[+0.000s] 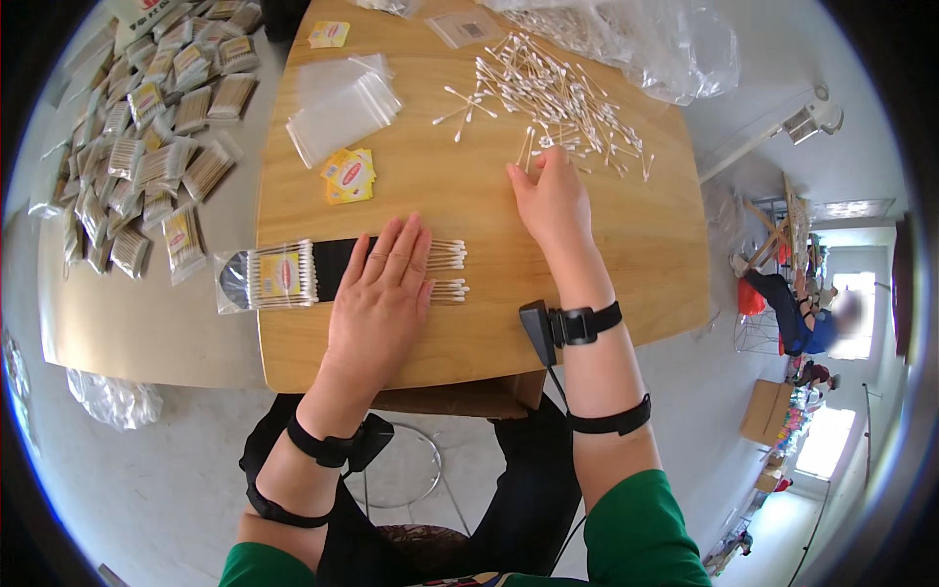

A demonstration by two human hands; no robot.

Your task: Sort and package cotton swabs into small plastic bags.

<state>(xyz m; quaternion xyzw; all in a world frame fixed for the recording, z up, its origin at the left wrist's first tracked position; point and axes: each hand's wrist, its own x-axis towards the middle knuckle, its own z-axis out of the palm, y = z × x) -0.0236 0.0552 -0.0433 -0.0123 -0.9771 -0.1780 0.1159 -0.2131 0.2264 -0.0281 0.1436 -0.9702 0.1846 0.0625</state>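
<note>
Cotton swabs (pixel 550 90) — thin tan sticks, white tips — heaped loose, upper centre | left hand (pixel 383 286) flat, fingers straight, over a swab row (pixel 447 255) mid-frame | right hand (pixel 555 198) at heap's edge, thumb narrowly apart, can't tell if gripping | wood-grain table (pixel 650 245) | pale grey floor (pixel 201 470), lower left

Left hand (pixel 380 284) lying flat across the black strip (pixel 335 262), swab tips (pixel 458 263) poking out right of the strip! A clear bag (pixel 235 301), yellow label (pixel 280 275) inside, covers the strip's left end. Beyond the strip, yellow cards (pixel 349 178), then clear pouches (pixel 342 106); beyond and right of the strip, the right hand (pixel 555 201) curls at the loose swabs (pixel 548 88).
</note>
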